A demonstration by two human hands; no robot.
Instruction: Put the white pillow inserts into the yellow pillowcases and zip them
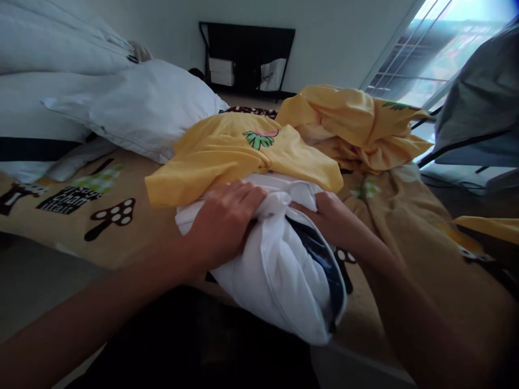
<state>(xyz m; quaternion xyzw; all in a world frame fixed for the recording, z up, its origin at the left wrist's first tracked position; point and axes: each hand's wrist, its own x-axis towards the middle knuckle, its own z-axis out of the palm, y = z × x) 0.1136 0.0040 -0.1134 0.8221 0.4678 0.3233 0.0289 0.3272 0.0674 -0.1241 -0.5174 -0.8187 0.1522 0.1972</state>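
Head view – left hand: the left hand [225, 221] lies palm down on top of a white pillow [279, 270], fingers curled over and bunching the white fabric near its upper edge – closed on the cloth.
Head view – right hand: the right hand [330, 219] is pushed into the open end of the pillow's white cover; its fingers are hidden inside the fabric, so whether they are together or apart cannot be told.
Pillow: it sits at the near edge of the bed [81, 227], between the two forearms, its lower end hanging slightly past the edge.
Cover and contents: the white cover acts as a sleeve, with a dark blue lining or inner piece [320, 259] showing along its right opening; what it holds is mostly hidden.
Yellow cloth, near: a yellow fabric with a green and pink print [243, 148] is draped over the far end of the pillow, touching it just beyond the left hand.
Yellow cloth, far: a second crumpled yellow heap [360, 127] lies behind and to the right, just beside the first.
Bed cover: tan sheet printed with dark mushrooms and lettering.
Other pillows: a large white pillow [141, 105] rests at the left on the bed, with more white bedding [48, 38] stacked behind it.
Background: a dark shelf [247, 54] against the far wall, with pale boxes inside; a bright window [430, 48] at the right; a grey cloth [482, 102] hanging beside it.
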